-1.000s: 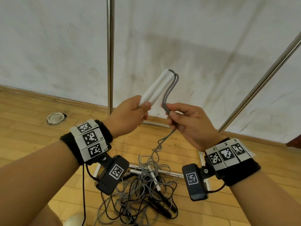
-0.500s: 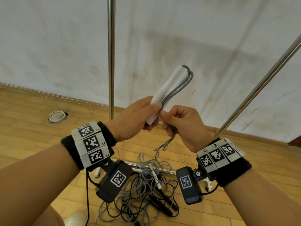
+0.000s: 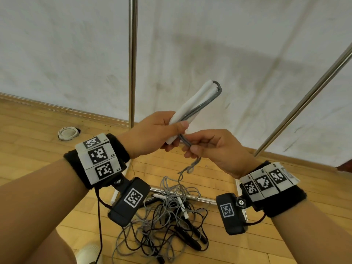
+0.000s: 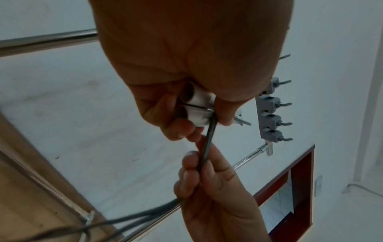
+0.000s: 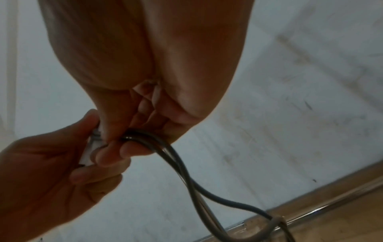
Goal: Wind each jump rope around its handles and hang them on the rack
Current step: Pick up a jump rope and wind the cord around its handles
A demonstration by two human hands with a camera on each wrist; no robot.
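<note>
My left hand (image 3: 167,134) grips the two white handles (image 3: 192,103) of a jump rope side by side, their far ends pointing up and right. The grey rope (image 3: 202,107) leaves the handle tips, runs back down along them and passes under my left thumb. Just below the handles my right hand (image 3: 192,147) pinches the doubled grey rope (image 4: 205,153), which hangs on down to the floor. In the left wrist view the handles' near ends (image 4: 196,111) show between my left fingers. In the right wrist view the rope (image 5: 176,163) curls out of my right hand.
A tangle of grey and black jump ropes (image 3: 171,221) lies on the wooden floor below my hands. The rack's steel upright (image 3: 132,61) stands behind, a slanted pole (image 3: 304,100) at right. A grey strip of hooks (image 4: 271,114) is fixed on the rack.
The rope, hanging free of the handles a second ago, now lies along them under my left thumb. My right hand has come in below the handles, holding the rope.
</note>
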